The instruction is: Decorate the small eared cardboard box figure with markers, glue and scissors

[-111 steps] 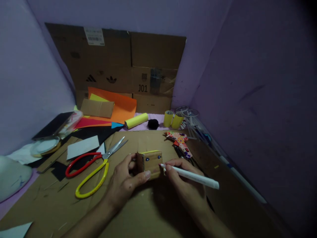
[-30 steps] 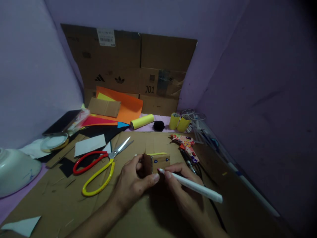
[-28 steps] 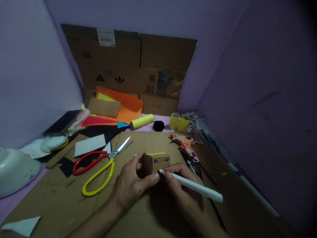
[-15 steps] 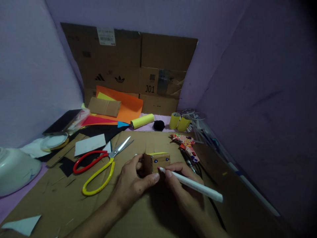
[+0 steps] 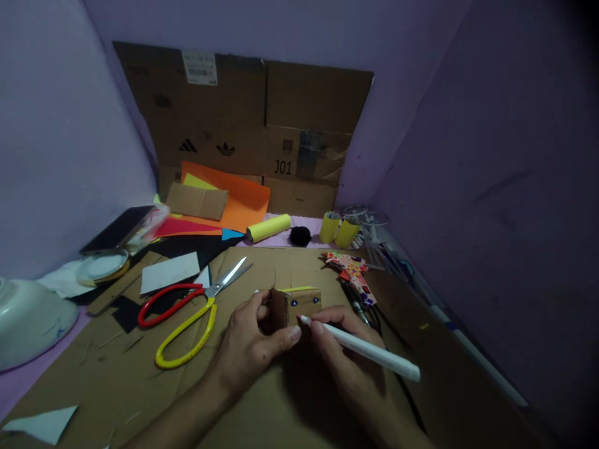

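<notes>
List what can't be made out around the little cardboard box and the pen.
Head view only:
- Lower front of the cardboard box: hidden by the left hand and right hand.
- White pen tip: too small and dim to tell whether it touches the box.
- Label on the cardboard backdrop: print too small.
- White bowl: cut off by the left edge.

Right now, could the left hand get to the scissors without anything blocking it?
Probably yes: the scissors lie on open cardboard just left of the left hand, nothing between them. But that hand is gripping the small cardboard box.
</notes>
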Motion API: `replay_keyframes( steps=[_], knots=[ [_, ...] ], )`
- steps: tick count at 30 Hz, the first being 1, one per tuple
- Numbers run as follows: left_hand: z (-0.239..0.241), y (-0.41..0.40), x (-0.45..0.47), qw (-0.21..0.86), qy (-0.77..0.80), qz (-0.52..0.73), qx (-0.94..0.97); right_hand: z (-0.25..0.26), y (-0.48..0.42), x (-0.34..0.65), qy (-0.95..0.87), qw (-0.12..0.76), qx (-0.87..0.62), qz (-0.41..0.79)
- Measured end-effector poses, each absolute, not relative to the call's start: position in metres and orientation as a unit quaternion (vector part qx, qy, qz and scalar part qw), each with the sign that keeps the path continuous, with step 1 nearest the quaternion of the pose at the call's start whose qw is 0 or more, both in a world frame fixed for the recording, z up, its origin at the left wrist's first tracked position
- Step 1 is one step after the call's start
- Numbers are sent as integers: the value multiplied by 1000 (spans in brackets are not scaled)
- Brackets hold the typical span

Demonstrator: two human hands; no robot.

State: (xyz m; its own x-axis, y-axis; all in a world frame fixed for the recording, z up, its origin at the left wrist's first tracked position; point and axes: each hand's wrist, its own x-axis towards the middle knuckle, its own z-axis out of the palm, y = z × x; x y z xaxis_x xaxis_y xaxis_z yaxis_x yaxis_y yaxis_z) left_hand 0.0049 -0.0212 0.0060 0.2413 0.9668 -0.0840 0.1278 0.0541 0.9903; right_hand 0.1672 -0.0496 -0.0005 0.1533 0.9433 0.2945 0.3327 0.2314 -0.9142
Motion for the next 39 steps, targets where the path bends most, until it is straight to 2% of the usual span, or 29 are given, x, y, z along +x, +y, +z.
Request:
replay_keyframes(
  steps=[4,12,17,24,31,33,35,39],
  knots=[
    [8,-22,5,549,481,380,568,-2,-50,169,-596,513,-546,291],
    [7,-20,4,617,436,428,496,5,-46,179,-450,649,-565,239],
    [8,-20,1,621,434,433,488,11,-41,185,-424,661,-573,234],
    [6,-21,1,593,435,438,517,3,-44,191,-451,638,-574,244],
    [10,-17,0,465,478,414,620,4,-39,195,-423,660,-554,281],
    [10,-16,0,490,463,434,598,5,-39,194,-425,655,-552,292],
    [9,-14,1,563,427,480,520,4,-38,192,-420,656,-537,323],
    [8,-13,2,658,373,534,377,-2,-38,182,-409,631,-495,436]
  ],
)
